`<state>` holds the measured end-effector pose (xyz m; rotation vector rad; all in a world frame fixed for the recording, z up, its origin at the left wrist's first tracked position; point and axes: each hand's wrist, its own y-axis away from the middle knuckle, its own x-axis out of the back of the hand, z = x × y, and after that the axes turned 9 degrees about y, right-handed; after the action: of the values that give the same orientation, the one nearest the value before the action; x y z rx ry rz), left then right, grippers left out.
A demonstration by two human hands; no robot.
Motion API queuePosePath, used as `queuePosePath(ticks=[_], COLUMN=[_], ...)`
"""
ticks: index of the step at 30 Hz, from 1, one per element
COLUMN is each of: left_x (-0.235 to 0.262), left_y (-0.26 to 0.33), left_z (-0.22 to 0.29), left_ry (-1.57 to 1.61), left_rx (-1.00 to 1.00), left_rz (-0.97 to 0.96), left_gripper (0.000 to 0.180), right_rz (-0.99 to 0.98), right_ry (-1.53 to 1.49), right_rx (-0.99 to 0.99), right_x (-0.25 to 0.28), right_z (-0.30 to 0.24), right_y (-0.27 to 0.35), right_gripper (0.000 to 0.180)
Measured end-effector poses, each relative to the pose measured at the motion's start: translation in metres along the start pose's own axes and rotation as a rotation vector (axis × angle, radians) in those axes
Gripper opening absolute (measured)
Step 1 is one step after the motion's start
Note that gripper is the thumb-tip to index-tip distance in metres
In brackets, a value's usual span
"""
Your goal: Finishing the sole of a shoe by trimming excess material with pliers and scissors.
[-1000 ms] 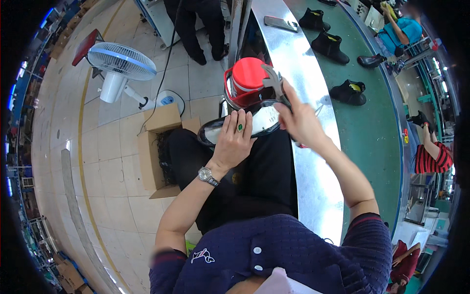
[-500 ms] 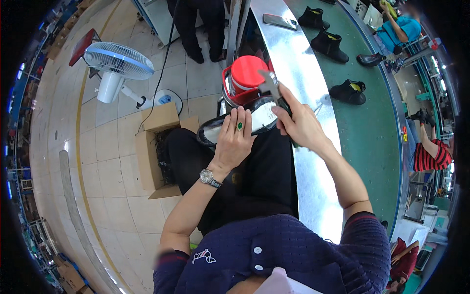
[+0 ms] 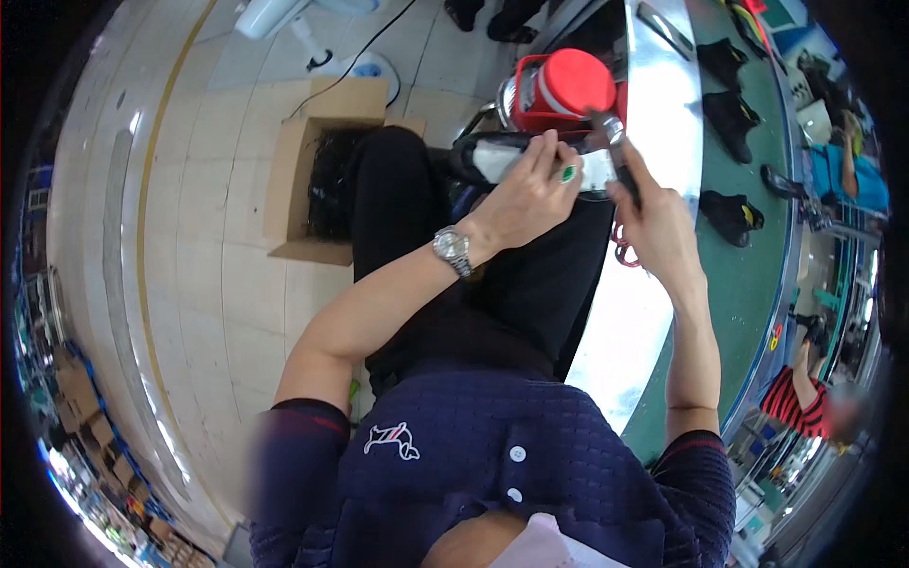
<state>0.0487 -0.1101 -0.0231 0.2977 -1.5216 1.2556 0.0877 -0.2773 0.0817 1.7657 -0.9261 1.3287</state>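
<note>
A black shoe (image 3: 472, 168) with a white inner surface showing lies across my thighs, just in front of the red-lidded container (image 3: 578, 80). My left hand (image 3: 532, 197), with a green-stoned ring and a wristwatch, lies over the shoe with its fingers gripping it. My right hand (image 3: 658, 220) is closed around the handle of a hammer (image 3: 609, 126). The hammer's grey head is up by the shoe's right end; whether it touches cannot be made out. My left fingers hide the middle of the shoe.
On my right runs a shiny metal bench (image 3: 620, 327) bearing red-handled scissors (image 3: 625, 248) and a phone (image 3: 666, 31). Beyond it, black boots (image 3: 731, 218) stand on a green belt (image 3: 734, 289). An open cardboard box (image 3: 284, 194) with black material stands left of my knee. Other people are at the right.
The whole view has shifted, so the bench and container appear farther right. Both hands stay at the shoe with the hammer. The scissors have come into sight.
</note>
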Motion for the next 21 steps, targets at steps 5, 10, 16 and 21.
queuePosePath(ticks=[5,10,16,21], left_x=[0.001,0.023,0.022,0.017], left_y=[0.003,-0.002,0.018,0.023], left_z=[0.003,0.003,0.005,0.000], left_ry=[-0.090,-0.022,-0.212,-0.171], left_rx=[0.029,0.214,0.035,0.034], left_rz=[0.014,-0.176,-0.123,-0.078], left_gripper=[0.038,0.046,0.049,0.043], right_rz=[-0.044,-0.070,0.228,-0.003], right_ry=[0.139,0.127,-0.166,0.231], right_rx=[-0.113,-0.068,-0.137,0.054], right_x=[-0.029,-0.018,-0.005,-0.022], right_z=[-0.009,0.002,-0.026,-0.018], right_y=[0.003,0.003,0.012,-0.001], right_gripper=[0.055,0.054,0.060,0.066])
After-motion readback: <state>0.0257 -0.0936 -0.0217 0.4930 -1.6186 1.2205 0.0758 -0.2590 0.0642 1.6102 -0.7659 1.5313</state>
